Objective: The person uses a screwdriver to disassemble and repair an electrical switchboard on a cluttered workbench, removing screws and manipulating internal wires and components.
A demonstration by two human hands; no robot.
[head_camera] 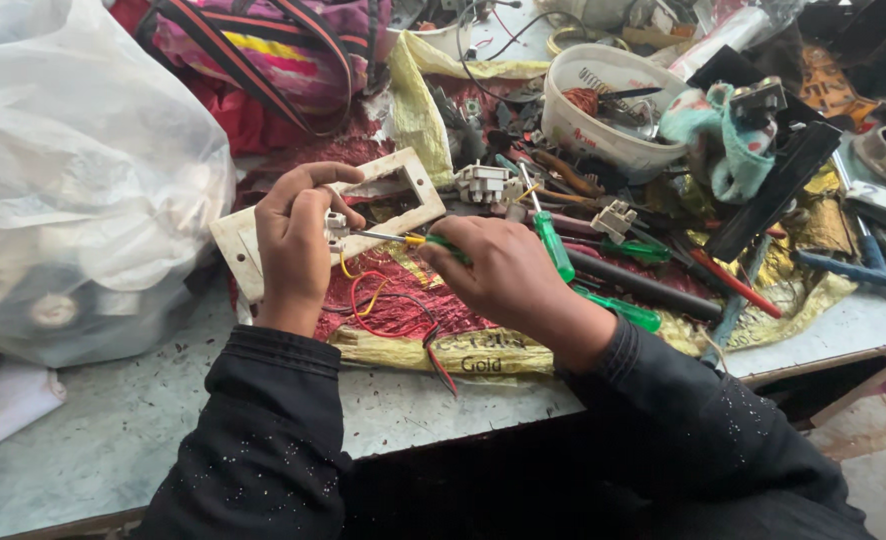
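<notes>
My left hand (293, 235) grips a white rectangular switch plate (403, 185) with an open cut-out, held tilted above the bench. A small white switch module (336, 226) sits in the plate by my fingers. Red and yellow wires (383, 305) trail down from it. My right hand (508, 270) holds a thin screwdriver (393, 238) with a yellow and green handle; its metal tip touches the switch module.
A big clear plastic bag (73, 170) fills the left. A white bowl (608, 105) of parts, loose white switches (483, 182), green screwdrivers (553, 245) and several tools crowd the cloth-covered back right. The grey bench edge (443, 410) runs just in front of my arms.
</notes>
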